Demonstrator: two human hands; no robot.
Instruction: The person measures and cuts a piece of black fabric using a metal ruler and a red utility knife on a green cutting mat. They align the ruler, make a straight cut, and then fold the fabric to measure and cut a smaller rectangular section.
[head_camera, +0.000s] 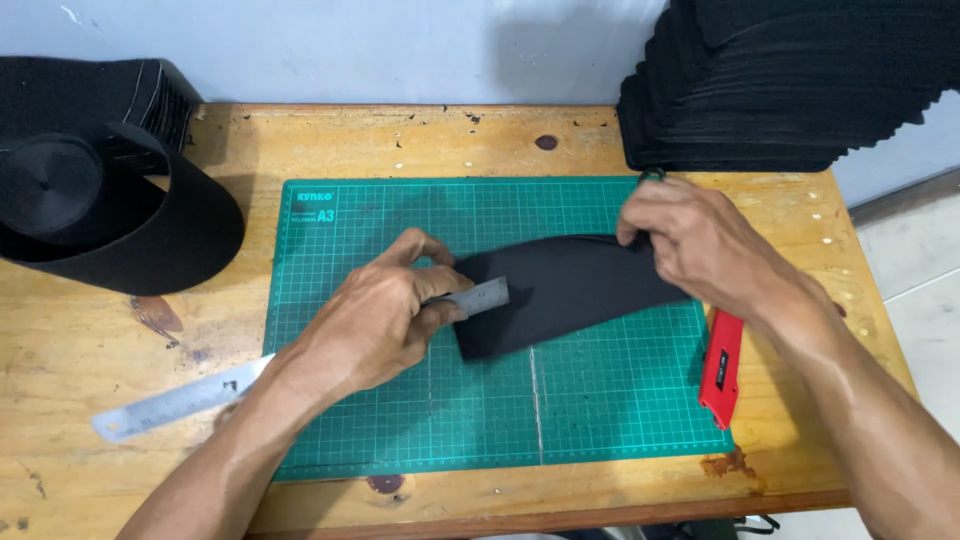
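A black fabric strip (560, 290) lies across the green cutting mat (600, 400), its right end lifted off the mat. My left hand (385, 320) grips a long steel ruler (180, 400), whose tip reaches the strip's left end. My right hand (700, 245) pinches the strip's right end. A red utility knife (722, 366) rests on the mat's right edge, just below my right wrist.
A roll of black webbing (90, 205) sits at the back left of the wooden table (130, 350). A tall stack of cut black pieces (780, 80) stands at the back right against the pale wall. The table's front and right edges are close.
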